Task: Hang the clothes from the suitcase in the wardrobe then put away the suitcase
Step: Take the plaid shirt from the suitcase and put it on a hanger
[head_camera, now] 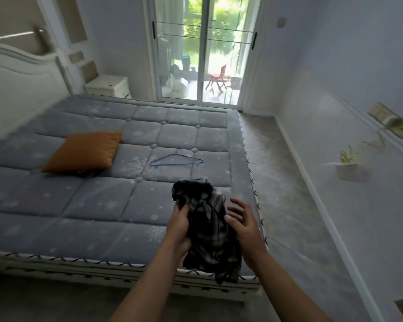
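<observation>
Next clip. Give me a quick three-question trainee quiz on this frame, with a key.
1. True or false: the blue hanger lies on the mattress, apart from the orange pillow.
2. Which hand has its fingers curled round the plaid shirt? A) left B) right C) neither
3. Fill in: the shirt is not yet on the ____.
Key: 1 true. 2 A: the left hand grips it; the right hand is open beside it. 3 hanger.
</observation>
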Action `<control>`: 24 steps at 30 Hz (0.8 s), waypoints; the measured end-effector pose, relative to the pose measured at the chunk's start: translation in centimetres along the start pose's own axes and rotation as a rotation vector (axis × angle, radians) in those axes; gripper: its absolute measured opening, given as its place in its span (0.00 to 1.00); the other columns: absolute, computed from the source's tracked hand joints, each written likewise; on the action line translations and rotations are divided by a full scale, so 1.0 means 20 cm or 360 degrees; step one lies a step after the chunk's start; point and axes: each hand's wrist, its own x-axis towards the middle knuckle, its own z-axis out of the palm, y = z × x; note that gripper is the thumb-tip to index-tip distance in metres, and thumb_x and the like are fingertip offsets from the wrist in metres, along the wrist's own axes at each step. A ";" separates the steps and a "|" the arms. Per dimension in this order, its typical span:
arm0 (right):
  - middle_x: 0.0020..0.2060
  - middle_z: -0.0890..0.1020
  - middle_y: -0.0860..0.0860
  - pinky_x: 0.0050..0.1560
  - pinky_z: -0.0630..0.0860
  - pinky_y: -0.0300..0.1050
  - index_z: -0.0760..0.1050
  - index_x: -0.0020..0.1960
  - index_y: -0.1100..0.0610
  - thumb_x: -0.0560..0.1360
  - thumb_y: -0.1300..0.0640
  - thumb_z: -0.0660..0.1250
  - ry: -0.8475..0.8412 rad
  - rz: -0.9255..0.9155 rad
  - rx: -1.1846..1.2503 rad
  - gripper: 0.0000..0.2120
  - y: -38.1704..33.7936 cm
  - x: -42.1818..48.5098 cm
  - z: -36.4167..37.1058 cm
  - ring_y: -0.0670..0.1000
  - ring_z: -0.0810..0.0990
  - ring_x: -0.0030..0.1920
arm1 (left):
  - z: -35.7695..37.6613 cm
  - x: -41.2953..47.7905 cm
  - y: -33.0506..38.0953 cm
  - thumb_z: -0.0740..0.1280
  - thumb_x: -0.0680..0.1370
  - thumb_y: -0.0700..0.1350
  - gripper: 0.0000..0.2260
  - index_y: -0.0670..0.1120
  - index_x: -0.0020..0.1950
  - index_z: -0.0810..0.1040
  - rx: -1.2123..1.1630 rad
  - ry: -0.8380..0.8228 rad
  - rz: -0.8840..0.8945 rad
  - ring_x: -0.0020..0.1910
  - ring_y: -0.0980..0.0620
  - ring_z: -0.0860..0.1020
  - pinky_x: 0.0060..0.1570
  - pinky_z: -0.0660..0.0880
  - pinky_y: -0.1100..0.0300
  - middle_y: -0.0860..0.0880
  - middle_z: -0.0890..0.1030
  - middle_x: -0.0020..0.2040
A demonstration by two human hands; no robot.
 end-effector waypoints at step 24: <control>0.48 0.88 0.48 0.60 0.79 0.54 0.83 0.54 0.52 0.81 0.51 0.67 -0.0366 -0.0022 0.0006 0.08 -0.16 1.37 0.80 0.48 0.84 0.52 | -0.27 0.90 1.25 0.63 0.84 0.54 0.13 0.47 0.54 0.82 0.0695 0.0747 0.0477 0.47 0.49 0.82 0.43 0.78 0.56 0.48 0.84 0.49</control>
